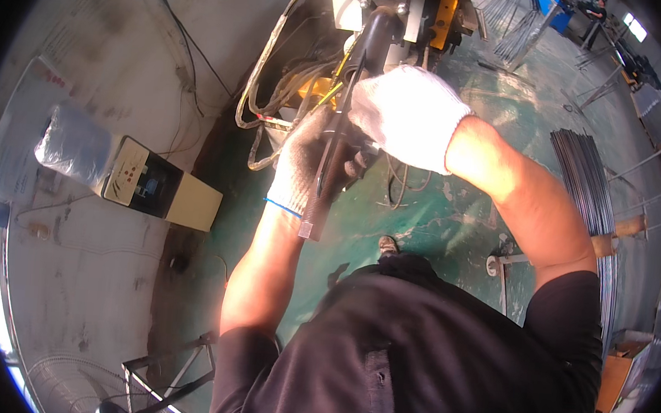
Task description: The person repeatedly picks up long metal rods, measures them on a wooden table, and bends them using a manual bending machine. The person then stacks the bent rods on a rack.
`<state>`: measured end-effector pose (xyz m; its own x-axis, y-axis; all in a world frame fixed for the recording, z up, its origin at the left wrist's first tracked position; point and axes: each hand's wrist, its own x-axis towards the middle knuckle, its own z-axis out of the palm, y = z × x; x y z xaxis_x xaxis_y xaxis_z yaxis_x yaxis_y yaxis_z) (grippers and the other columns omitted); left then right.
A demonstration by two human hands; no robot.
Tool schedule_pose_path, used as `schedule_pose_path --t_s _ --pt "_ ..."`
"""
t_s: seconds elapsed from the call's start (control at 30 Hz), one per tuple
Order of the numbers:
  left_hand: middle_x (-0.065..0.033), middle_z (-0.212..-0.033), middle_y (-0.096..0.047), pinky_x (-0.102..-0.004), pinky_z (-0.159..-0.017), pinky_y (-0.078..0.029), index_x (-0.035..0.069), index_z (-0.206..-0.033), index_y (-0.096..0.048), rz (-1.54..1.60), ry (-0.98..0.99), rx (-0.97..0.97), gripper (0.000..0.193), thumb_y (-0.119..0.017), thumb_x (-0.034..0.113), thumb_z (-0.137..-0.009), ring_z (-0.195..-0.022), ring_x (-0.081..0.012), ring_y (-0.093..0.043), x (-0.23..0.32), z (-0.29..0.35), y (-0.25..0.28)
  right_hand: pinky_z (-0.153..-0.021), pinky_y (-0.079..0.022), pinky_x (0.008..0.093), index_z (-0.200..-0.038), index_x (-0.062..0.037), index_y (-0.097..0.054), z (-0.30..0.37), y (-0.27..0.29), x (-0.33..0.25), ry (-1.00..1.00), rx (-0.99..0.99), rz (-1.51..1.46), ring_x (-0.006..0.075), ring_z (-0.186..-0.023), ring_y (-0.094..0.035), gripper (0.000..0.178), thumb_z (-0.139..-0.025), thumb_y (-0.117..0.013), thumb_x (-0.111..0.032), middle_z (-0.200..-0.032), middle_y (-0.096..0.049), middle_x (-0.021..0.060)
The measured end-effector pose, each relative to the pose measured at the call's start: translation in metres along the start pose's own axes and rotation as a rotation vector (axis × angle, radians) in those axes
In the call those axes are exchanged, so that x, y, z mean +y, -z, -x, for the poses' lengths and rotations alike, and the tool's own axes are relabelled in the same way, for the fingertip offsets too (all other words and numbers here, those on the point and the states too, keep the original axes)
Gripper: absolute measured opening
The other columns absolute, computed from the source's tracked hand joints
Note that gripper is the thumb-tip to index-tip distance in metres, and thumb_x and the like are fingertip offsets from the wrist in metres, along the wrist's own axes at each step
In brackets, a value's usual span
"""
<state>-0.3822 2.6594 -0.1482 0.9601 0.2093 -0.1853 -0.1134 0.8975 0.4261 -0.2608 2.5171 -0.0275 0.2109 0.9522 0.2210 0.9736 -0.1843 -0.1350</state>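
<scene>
A dark metal rod (326,179) with a threaded near end slants up to a machine (383,32) at the top centre. My left hand (302,158), in a knitted work glove with a dark palm and blue cuff edge, wraps round the rod from below, fingertips showing on its right side. Over the rod's right side is my right hand (415,118), in a white knitted glove bleached by glare. Its fingers are curled in at the rod; what they pinch is hidden. Beyond the hands the rod lines up with a thicker dark tube (374,43) on the machine.
Cables and hoses (252,84) loop left of the machine. A cream control box (163,187) stands by the left wall. Long metal rods (586,188) lie bundled on a rack at right. A metal frame (168,396) is at lower left. Another person (596,18) stands far off.
</scene>
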Motion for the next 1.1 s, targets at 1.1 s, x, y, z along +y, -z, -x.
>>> schedule_pose_path --t_s 1.1 --pt "-0.0171 -0.091 -0.07 -0.0276 -0.052 -0.045 0.003 -0.11 -0.064 -0.292 -0.061 0.064 0.035 -0.061 0.038 -0.102 -0.073 -0.0196 -0.065 -0.005 0.009 -0.021 -0.055 -0.051 0.0405 -0.079 -0.0128 -0.068 -0.01 -0.016 0.062 0.546 0.345 0.206 0.0279 -0.059 -0.067 0.022 -0.08 -0.08 -0.032 -0.064 -0.063 0.0071"
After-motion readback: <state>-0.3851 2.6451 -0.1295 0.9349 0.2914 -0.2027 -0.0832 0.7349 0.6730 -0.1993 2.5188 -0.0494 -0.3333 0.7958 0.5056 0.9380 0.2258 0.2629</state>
